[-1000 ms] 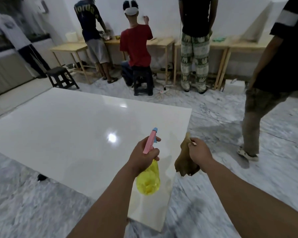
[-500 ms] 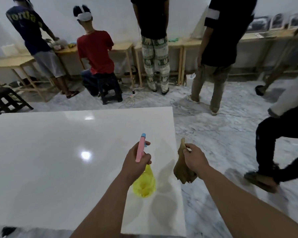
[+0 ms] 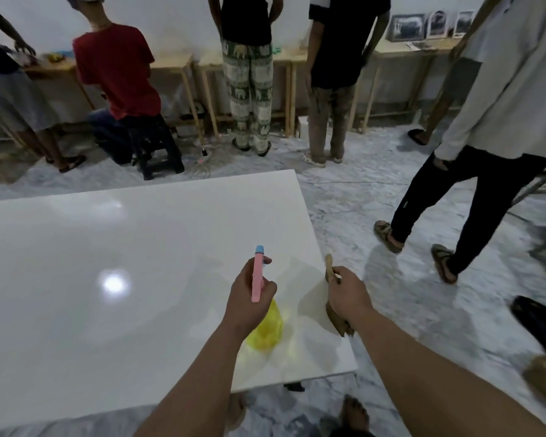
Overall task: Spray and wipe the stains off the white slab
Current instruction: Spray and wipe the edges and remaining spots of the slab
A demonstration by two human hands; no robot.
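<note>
A large glossy white slab [image 3: 108, 279] lies low over the marble floor and fills the left and middle of the view. My left hand [image 3: 249, 298] grips a spray bottle [image 3: 265, 329] with a yellow body and a pink trigger head, held above the slab's near right part with the nozzle pointing away from me. My right hand [image 3: 347, 294] holds a brown cloth [image 3: 336, 320] that hangs down over the slab's right edge. No stains show clearly on the shiny surface.
Several people stand or sit at wooden tables [image 3: 177, 63] along the far wall. A person in black trousers [image 3: 460, 209] walks close by on the right. A black stool [image 3: 155, 149] stands beyond the slab. My bare feet [image 3: 353, 411] show at the slab's near edge.
My view has swung right and closer to the slab. Both hands keep their hold on bottle and cloth, now over the slab's right end. The person on the right has stepped nearer.
</note>
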